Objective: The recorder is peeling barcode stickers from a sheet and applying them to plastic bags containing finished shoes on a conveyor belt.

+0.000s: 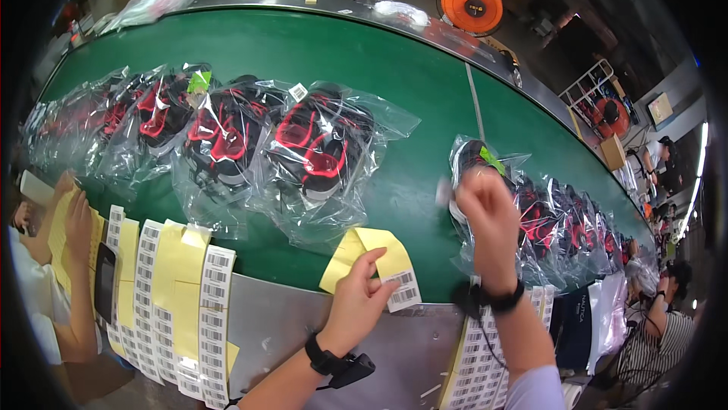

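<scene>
My left hand [359,296] gripped the label sheet [389,253] at the belt's [415,216] near edge; whether my right hand [490,207], curled by bagged shoes [470,153], held anything, I couldn't tell. Pinching harder risked creasing the sheet.

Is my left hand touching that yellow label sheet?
Touching. The head view shows the left hand holding the yellow label sheet, thumb overlapping its white labels.

A factory packing line is indicated: bagged black-and-red goods [322,152] are lined up along a green conveyor belt [425,190], barcode label sheets [215,296] are laid along its near edge, and co-workers [658,345] are seen farther left and right.
</scene>
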Action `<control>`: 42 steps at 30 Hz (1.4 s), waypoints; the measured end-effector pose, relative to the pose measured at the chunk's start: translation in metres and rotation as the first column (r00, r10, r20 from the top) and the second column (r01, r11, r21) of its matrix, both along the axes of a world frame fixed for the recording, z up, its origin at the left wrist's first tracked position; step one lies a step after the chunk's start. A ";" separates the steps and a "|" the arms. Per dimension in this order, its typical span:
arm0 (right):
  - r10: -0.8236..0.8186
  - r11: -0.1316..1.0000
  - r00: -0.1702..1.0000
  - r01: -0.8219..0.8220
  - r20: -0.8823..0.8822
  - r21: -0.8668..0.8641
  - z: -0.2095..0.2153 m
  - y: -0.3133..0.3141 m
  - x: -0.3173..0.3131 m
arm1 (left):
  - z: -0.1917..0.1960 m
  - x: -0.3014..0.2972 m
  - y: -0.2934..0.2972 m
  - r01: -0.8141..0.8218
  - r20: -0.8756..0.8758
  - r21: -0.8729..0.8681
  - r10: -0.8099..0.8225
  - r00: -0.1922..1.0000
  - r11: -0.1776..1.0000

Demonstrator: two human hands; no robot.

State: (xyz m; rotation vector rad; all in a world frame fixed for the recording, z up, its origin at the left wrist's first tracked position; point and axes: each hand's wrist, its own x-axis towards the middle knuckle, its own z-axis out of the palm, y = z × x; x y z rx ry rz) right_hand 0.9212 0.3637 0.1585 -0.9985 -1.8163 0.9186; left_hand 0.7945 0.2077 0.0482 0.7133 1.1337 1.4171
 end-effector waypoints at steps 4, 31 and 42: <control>-0.044 0.995 0.992 0.032 -0.121 -0.097 -0.019 0.121 -0.030 | 0.009 0.017 0.004 0.052 0.029 0.021 -0.053 0.998 0.998; -0.384 0.910 0.869 0.298 0.313 0.289 -0.092 0.100 0.162 | 0.009 0.054 0.010 0.102 -0.095 0.008 -0.101 0.990 0.995; 0.051 0.991 0.999 -0.049 0.008 -0.126 -0.092 0.092 0.027 | 0.017 0.065 0.009 0.030 -0.125 -0.004 -0.031 0.992 1.000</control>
